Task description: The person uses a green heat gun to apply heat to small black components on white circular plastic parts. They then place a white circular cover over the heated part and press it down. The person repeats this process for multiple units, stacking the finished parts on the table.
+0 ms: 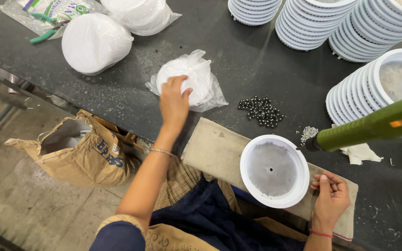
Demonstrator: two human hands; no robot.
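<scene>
- Head view, left hand point(174, 103): it reaches across the near edge of the dark bench point(117, 88) and rests on a clear plastic bag of white discs point(189, 81). The fingers curl over the bag's near side; contact is plain, but a firm grip cannot be confirmed.
- Head view, right hand point(330, 195): it sits at the near edge, fingers drawn together against the rim of a white round housing point(274, 170). Whether it pinches the rim or a small part cannot be told.
- Housing position: it lies open side up on a beige cloth pad point(215, 151) laid over the near edge, with a small hole at its centre.
- Tool: a green powered driver point(373, 126) enters from the right edge, tip just beside the housing's far rim. What holds it is out of frame.
- Fasteners: a cluster of dark balls point(261, 111) and a small pile of silvery screws point(308, 134) lie beyond the pad.
- Stock: stacks of white housings point(350, 28) stand along the far right corner.
- Judged step: drawing a disc from the bag. This calls for a secure grasp inside the bag while the right hand steadies the housing.
</scene>
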